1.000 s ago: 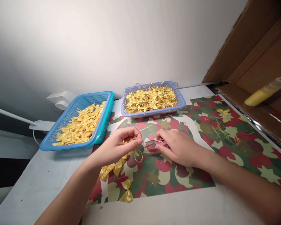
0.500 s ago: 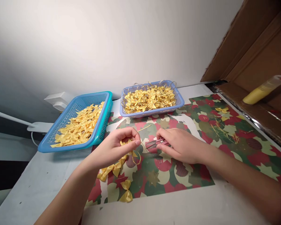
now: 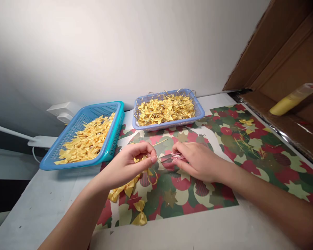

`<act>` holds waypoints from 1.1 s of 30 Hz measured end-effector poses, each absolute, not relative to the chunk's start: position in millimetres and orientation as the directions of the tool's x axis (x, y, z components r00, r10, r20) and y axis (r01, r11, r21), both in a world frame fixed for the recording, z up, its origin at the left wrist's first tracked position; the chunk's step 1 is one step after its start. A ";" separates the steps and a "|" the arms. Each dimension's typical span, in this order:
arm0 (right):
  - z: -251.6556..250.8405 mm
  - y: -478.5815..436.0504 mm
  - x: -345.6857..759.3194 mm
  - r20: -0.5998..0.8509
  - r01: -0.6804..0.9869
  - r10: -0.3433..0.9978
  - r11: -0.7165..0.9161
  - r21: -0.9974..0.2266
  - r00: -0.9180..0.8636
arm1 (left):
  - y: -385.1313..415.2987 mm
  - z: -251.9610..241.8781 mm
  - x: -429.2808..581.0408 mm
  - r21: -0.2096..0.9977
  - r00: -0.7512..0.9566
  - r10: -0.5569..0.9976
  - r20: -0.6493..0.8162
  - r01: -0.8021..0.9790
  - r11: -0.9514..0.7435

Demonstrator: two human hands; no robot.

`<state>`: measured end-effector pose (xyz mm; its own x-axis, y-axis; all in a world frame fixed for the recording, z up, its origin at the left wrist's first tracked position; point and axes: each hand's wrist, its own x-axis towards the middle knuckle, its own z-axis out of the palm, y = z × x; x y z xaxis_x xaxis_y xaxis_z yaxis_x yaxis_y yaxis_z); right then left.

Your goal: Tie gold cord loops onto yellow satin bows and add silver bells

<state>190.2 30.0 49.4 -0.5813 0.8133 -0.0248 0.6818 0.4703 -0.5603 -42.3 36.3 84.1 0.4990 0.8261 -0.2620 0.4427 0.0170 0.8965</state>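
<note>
My left hand (image 3: 134, 161) is closed in a pinch on a yellow ribbon bow (image 3: 138, 159), mostly hidden behind my fingers. From it a loop of gold cord (image 3: 154, 177) hangs down, and a straight cord end (image 3: 160, 142) sticks out above my fingertips. My right hand (image 3: 195, 161) grips small thread snips (image 3: 167, 158), blades parted and pointing left, their tips close to my left thumb. Below my left hand lie several yellow bows (image 3: 122, 189). A single bow (image 3: 140, 213) rests at the near edge of the patterned sheet (image 3: 177, 201).
A blue basket (image 3: 67, 165) of yellow bows stands at left, nested in a teal one. Behind my hands, a lilac-blue basket (image 3: 167, 127) holds bows with gold cord loops. Cut cord scraps (image 3: 247, 144) lie at right. Cardboard (image 3: 284, 55) and a clear-and-yellow tube (image 3: 293, 100) border the right.
The snips have moved slightly left, nearer my left fingertips, and their blades look wider apart. My left hand keeps its pinch on the bow.
</note>
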 end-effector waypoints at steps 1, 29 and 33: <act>48.9 29.8 189.7 -0.025 0.676 0.808 0.475 -0.562 -0.589 | 36.0 84.0 -41.7 0.897 0.500 0.825 -0.262 0.442 0.017; 41.3 29.1 184.3 -0.033 0.655 0.761 0.534 -0.534 -0.648 | 33.8 85.9 -36.1 0.875 0.511 0.818 -0.265 0.484 -0.018; 41.6 29.1 184.6 -0.021 0.652 0.759 0.545 -0.527 -0.651 | 33.5 86.0 -36.1 0.872 0.514 0.814 -0.272 0.490 -0.018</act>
